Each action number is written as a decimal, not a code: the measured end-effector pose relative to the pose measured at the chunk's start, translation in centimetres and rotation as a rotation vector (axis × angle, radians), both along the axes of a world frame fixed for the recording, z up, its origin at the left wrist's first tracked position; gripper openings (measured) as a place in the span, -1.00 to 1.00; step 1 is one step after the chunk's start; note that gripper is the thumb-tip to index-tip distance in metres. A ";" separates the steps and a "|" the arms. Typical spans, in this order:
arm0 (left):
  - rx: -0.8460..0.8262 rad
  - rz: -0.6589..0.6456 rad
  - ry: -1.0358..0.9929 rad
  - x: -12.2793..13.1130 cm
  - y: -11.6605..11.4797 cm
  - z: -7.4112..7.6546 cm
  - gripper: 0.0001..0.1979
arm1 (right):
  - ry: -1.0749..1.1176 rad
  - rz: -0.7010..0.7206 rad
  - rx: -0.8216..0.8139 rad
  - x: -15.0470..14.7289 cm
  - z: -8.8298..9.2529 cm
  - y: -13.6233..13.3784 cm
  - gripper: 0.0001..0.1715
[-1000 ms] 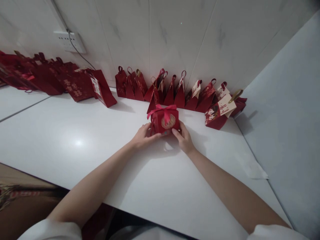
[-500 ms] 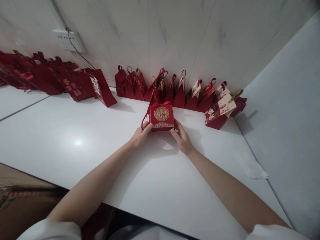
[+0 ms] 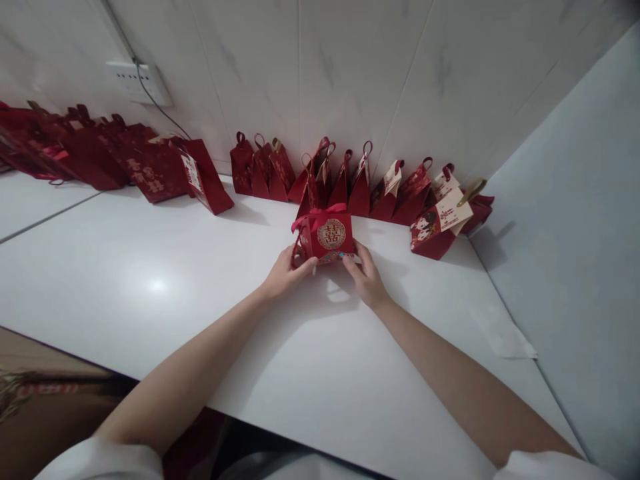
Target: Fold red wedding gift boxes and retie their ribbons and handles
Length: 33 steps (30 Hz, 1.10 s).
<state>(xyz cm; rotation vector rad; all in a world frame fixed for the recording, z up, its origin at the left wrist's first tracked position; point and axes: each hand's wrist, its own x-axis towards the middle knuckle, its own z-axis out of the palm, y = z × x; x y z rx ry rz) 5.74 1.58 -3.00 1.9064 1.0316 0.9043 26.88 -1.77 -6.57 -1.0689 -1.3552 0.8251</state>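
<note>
Between my two hands is a small red gift box (image 3: 336, 235) with a gold round emblem on its front, a ribbon bow on top and a twisted red cord at its left. My left hand (image 3: 286, 272) grips the box's left side, thumb along the lower front edge. On the right side my right hand (image 3: 367, 275) holds it, with the thumb at the lower right front corner. The fingers behind the box are partly hidden. Just behind stands a row of red gift boxes with loop handles (image 3: 359, 193).
The white table (image 3: 320, 373) runs along a tiled wall. More red bags (image 3: 155, 173) line the back left, below a wall socket (image 3: 139, 81) with a cable. At the right, a red and cream box (image 3: 440, 223) stands near the side panel (image 3: 575, 220). Beyond the front left edge is a cardboard box (image 3: 45, 413).
The gift box has turned so that its left side and bow now show more, and its front faces further right. My left thumb has slid rightward along its lower edge.
</note>
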 end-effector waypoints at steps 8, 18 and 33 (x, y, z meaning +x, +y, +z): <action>0.236 -0.017 0.134 -0.3 0.0 -0.6 -0.28 | 0.081 0.062 -0.030 0.1 -0.6 0.3 -0.41; 0.540 0.091 0.224 0.2 -0.9 0.1 -0.27 | 0.000 -0.048 0.142 -1.4 0.4 -1.3 0.50; -0.066 -0.107 -0.241 -1.0 0.5 0.7 -0.47 | 0.091 0.030 0.134 -0.8 0.9 -1.2 0.12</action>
